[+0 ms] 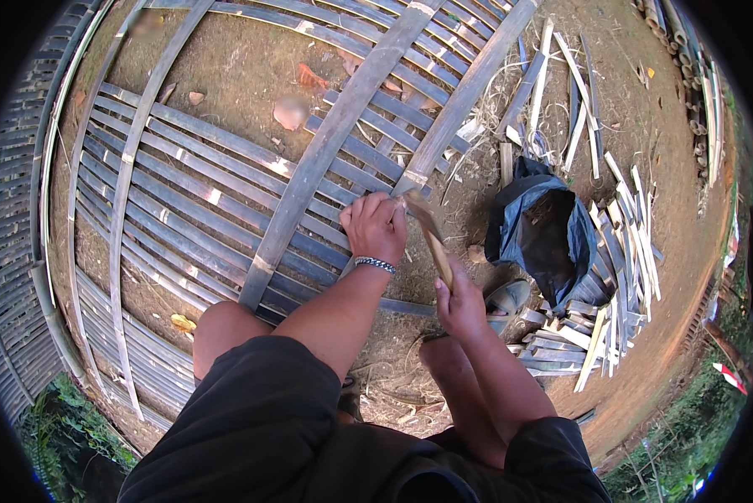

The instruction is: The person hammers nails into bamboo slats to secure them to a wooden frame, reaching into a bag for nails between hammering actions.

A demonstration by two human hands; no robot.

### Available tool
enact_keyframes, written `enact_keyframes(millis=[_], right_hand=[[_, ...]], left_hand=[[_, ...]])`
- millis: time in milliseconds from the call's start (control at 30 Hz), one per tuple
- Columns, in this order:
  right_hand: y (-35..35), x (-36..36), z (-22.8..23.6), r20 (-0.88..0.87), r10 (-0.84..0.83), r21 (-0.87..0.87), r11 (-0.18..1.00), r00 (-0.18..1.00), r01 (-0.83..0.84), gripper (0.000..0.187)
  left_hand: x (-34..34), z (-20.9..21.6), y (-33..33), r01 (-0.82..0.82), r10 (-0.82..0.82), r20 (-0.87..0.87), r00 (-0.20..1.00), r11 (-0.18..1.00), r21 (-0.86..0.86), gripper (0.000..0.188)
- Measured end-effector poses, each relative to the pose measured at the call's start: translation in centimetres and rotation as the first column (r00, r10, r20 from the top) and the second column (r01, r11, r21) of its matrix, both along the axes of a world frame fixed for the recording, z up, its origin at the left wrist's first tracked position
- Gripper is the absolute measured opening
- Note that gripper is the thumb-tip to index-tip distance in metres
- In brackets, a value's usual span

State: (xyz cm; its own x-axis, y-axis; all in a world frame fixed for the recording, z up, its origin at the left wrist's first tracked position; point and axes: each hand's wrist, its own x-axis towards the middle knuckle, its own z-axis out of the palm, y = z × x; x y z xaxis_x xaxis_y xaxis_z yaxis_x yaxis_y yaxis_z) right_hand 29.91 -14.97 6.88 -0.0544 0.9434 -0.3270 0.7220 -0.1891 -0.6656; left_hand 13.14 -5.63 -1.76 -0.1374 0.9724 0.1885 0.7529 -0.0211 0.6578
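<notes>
**A:** In the head view, what's under the hands?

**B:** A large lattice panel of flat grey split-bamboo slats [225, 201] lies on the bare dirt ground [628, 126], filling the picture from nine o'clock round to one o'clock. The left hand [375, 225] sits near the centre, at the foot of the long diagonal bamboo slat [469, 92] that runs up toward one o'clock. A beaded metal bracelet [375, 265] is on that wrist.

**A:** And its fingers?

**B:** Curled and pressed together, knuckles up, bearing on the slat's lower end. Whether they pinch anything underneath, I cannot tell.

**A:** The other hand?

**B:** The right hand [459, 303], just at five o'clock of the left, has its fingers wrapped tight round a short brown wooden-handled blade tool [433, 239] whose tip points at the left hand's fingers.

**A:** How should that be handled well?

**B:** I'd judge: keep the tool tip on the joint, clear of the left fingertips, and press the slat flat.

**A:** Anything nearby?

**B:** A dark blue-black plastic bag [544, 235] at three o'clock, and beyond it a heap of pale cut bamboo strips [620, 277].
</notes>
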Motion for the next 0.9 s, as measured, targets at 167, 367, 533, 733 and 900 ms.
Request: enact_keyframes(millis=[167, 367, 533, 733, 900], right_hand=[[0.9, 0.0, 0.9, 0.033, -0.064, -0.259, 0.963, 0.997, 0.07, 0.049], [0.2, -0.1, -0.7, -0.038, -0.254, -0.176, 0.954, 0.966, 0.244, 0.049], [0.6, -0.2, -3.2, -0.028, -0.337, -0.154, 0.932, 0.941, 0.329, 0.049], [0.0, 0.1, -3.0, -0.047, -0.261, -0.189, 0.95, 0.964, 0.248, 0.049], [0.0, -0.4, -2.8, -0.096, -0.228, -0.168, 0.963, 0.969, 0.21, 0.049]], left_hand=[[-0.1, 0.3, -0.2, 0.002, -0.001, 0.024, 1.0, 0.998, -0.057, 0.008], [-0.9, -0.2, -0.7, -0.016, 0.022, 0.095, 0.995, 0.998, -0.057, 0.048], [-2.0, 0.8, -0.6, 0.08, -0.14, -0.277, 0.951, 0.973, -0.217, 0.067], [-2.9, 0.7, -0.5, 0.099, -0.203, -0.347, 0.916, 0.951, -0.294, 0.069], [-2.7, 1.1, -0.4, 0.097, -0.206, -0.362, 0.909, 0.95, -0.297, 0.064]])
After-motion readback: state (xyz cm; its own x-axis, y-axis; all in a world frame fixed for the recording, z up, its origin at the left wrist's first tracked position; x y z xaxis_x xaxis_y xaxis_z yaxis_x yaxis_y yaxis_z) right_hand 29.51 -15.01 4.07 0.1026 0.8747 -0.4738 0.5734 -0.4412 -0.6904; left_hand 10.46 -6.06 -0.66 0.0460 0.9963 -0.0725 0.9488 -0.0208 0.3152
